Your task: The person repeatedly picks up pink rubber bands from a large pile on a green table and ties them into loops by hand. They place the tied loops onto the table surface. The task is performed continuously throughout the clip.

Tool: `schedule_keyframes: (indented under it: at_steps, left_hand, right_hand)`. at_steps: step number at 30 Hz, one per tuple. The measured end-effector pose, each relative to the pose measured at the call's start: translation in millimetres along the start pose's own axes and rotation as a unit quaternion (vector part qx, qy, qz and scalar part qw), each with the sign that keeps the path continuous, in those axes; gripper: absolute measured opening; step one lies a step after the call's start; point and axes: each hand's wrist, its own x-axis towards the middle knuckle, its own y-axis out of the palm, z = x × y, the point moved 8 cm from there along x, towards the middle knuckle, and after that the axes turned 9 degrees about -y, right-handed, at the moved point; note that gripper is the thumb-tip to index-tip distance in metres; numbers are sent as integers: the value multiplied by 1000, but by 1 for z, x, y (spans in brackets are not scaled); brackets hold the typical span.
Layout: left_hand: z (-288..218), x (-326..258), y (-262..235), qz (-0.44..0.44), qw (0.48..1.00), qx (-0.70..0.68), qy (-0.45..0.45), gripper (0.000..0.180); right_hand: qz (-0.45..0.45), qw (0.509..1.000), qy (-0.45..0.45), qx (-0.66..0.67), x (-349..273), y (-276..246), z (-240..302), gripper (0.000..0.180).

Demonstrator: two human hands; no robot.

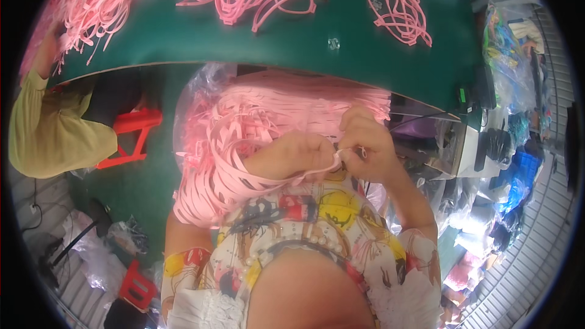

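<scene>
In front of my body, my left hand (300, 153) and my right hand (367, 146) meet with fingers closed. Between them runs a thin pink strap (338, 157), pinched by both; the exact spot under the fingertips is partly hidden. A thick bunch of pink straps (204, 192) hangs looped over my left forearm. Just beyond my hands lies a large heap of long pink straps (286, 94), below the table edge, with clear plastic film (210, 82) at its left side.
The green table (164, 30) carries a tangle of pink straps (234, 0), a smaller bundle (402, 15) and small clear pieces (333, 43). At left, a person in a yellow-green sleeve (58, 131) is beside more straps (106, 6) and a red stool (137, 125). Plastic bags (509, 61) crowd the right.
</scene>
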Motion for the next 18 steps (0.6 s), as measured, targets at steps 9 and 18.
schedule_keyframes:
  at_steps: [9,18]
  left_hand:
    - [-5,-3,-10,-95,991,23,88,21]
    - [-7,-9,-13,-115,993,6,25,19]
  right_hand:
    - [51,994,1,-100,7,0,15,22]
    - [12,998,-6,-56,2,1,9,26]
